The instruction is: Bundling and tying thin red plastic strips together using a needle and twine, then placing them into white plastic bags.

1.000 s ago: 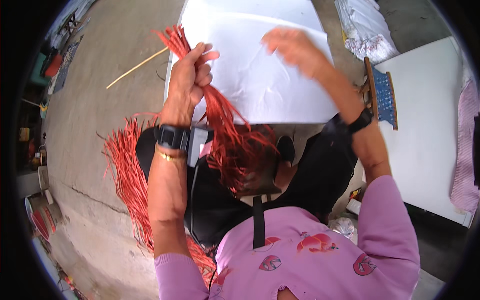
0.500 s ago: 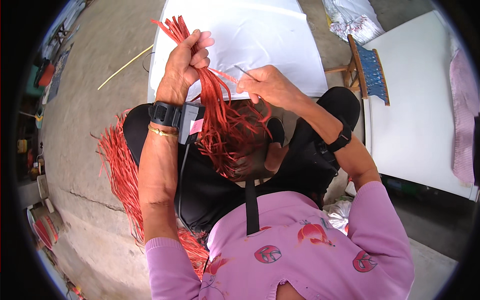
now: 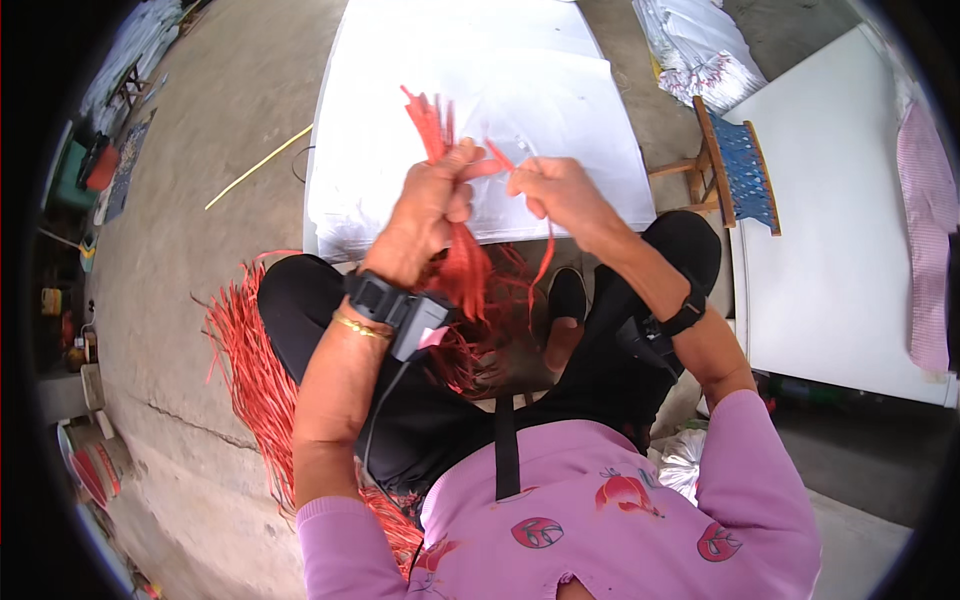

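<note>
My left hand (image 3: 432, 200) is closed round a bundle of red flat strips (image 3: 464, 272), whose short ends stick up above the fist while the longer ends hang between my knees. Just to its right, my right hand (image 3: 565, 195) pinches a single red strip (image 3: 544, 268). One end of that strip rises between the two hands, and the rest dangles below my right fingers. Any thin tool in the right hand is too faint to make out. Both hands are above the near part of a white-covered surface (image 3: 375, 190).
More long red strips (image 3: 258, 350) lie in a heap beside my left leg. At right stand a small wooden stool with blue webbing (image 3: 748, 175) and a large white panel (image 3: 820, 270). A white sack pile (image 3: 700, 50) is behind them. A yellow strip (image 3: 258, 167) lies on the floor.
My left hand has come down and to the right with the bundle. The right hand has shifted slightly right and down, and the thin metal tool seen in it is no longer distinct.
</note>
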`<state>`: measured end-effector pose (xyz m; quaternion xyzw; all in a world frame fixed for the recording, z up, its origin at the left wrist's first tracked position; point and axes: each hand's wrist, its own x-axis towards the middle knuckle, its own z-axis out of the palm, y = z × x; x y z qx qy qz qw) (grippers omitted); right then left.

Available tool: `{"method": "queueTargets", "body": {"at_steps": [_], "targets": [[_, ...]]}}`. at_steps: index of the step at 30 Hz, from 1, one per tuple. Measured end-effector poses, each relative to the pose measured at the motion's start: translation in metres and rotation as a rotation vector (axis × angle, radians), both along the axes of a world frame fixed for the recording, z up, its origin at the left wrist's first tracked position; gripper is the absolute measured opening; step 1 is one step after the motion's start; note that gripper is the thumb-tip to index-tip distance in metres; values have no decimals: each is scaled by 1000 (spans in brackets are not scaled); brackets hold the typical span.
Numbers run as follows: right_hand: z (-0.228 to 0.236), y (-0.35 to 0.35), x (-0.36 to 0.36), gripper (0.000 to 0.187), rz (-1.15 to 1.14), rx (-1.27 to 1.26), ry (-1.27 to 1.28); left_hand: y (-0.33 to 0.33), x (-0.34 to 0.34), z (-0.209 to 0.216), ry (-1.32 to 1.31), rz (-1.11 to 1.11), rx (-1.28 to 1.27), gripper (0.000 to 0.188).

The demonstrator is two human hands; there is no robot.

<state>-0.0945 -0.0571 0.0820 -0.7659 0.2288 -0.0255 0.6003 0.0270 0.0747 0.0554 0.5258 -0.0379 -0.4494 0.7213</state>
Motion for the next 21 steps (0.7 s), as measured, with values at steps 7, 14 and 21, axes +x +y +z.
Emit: {"method": "queueTargets", "body": {"at_steps": [7, 14, 21], "targets": [[-23, 37, -15, 26, 141, 124, 63, 4, 35, 6, -94, 243, -87, 26], [2, 8, 0, 36, 124, -203, -21, 2, 27, 15, -120, -74, -134, 29], [-1, -14, 32, 18, 118, -683, -432, -5, 12, 16, -245, -129, -19, 25]]}}
